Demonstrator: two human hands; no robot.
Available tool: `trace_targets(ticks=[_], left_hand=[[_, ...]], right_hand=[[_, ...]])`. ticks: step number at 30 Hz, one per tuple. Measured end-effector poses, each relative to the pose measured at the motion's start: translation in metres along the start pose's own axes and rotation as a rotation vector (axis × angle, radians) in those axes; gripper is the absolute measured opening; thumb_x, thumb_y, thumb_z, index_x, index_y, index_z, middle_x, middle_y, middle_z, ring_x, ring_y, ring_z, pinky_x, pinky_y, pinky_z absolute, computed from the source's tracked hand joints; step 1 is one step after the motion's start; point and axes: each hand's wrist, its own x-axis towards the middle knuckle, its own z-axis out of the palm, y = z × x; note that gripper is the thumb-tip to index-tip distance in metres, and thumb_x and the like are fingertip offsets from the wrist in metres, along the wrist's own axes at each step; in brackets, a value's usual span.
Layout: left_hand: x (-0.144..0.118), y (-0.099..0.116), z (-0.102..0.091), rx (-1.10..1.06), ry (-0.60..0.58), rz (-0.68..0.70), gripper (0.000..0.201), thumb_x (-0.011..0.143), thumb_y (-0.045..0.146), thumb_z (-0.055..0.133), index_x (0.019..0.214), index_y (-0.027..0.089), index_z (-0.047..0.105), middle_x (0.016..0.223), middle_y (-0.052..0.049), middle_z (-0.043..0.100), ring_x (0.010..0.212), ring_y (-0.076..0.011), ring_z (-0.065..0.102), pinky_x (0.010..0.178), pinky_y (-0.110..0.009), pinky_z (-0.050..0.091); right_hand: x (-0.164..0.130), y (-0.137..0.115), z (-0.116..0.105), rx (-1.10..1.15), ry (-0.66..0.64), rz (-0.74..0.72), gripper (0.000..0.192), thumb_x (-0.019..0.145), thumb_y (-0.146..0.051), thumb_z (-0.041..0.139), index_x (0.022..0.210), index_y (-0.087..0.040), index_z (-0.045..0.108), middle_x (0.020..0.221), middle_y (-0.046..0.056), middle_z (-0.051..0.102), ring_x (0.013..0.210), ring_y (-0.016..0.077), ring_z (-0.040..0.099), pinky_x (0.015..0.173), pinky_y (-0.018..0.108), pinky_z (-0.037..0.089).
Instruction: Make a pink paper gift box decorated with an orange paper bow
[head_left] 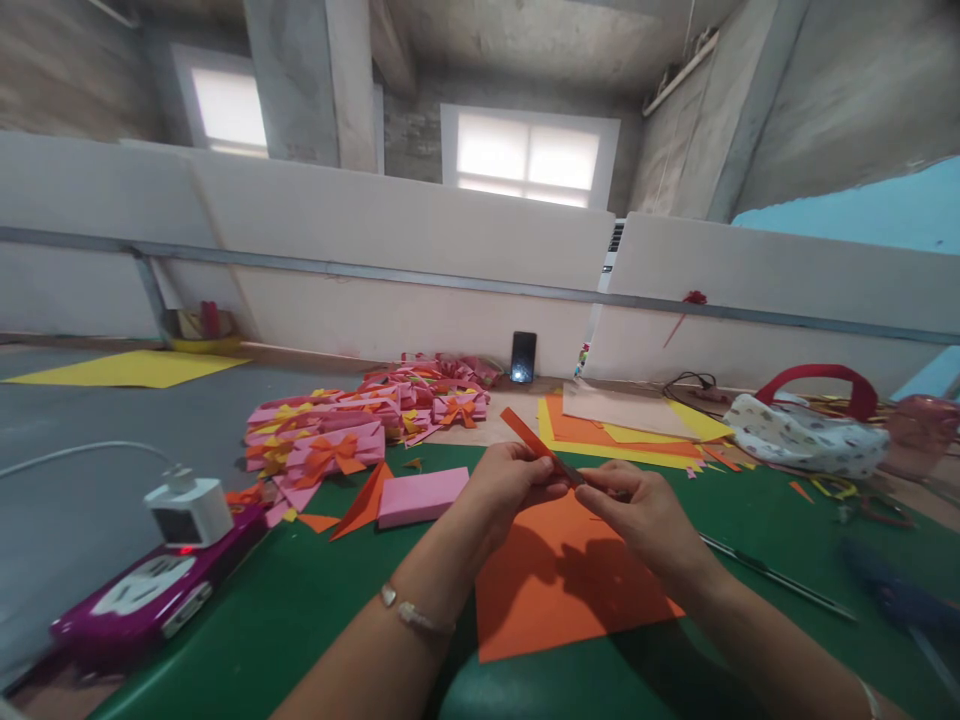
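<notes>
Both hands pinching an orange strip above an orange sheet.
Left hand (510, 480) and right hand (637, 505) each pinch the strip (534, 443) between fingertips; the sheet (562, 580) lies directly beneath the grip.

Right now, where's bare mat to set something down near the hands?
Bare green mat lies between the purple device and the orange sheet, in front of the pink block. Another patch sits right of the right hand, beyond the metal ruler. Crowded: the pink bow pile, the paper stack, and scraps by the bag.
</notes>
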Motion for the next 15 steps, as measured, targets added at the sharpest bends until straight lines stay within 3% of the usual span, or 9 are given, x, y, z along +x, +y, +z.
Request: trace_targets(ticks=[15], left_hand=[[-0.0017,-0.0046,0.0014,-0.001,-0.074,0.019,0.012,0.073,0.000,0.055,0.072,0.005,0.066,0.075,-0.011,0.068,0.065,-0.0114,0.065,0.064,-0.018,0.053]], right_hand=[[0.0010,0.0018,0.0009,-0.005,-0.011,-0.031,0.023,0.077,-0.032,0.058,0.095,-0.026,0.071,0.072,0.001,0.052,0.066,0.0145,0.048,0.057,0.025,0.035]])
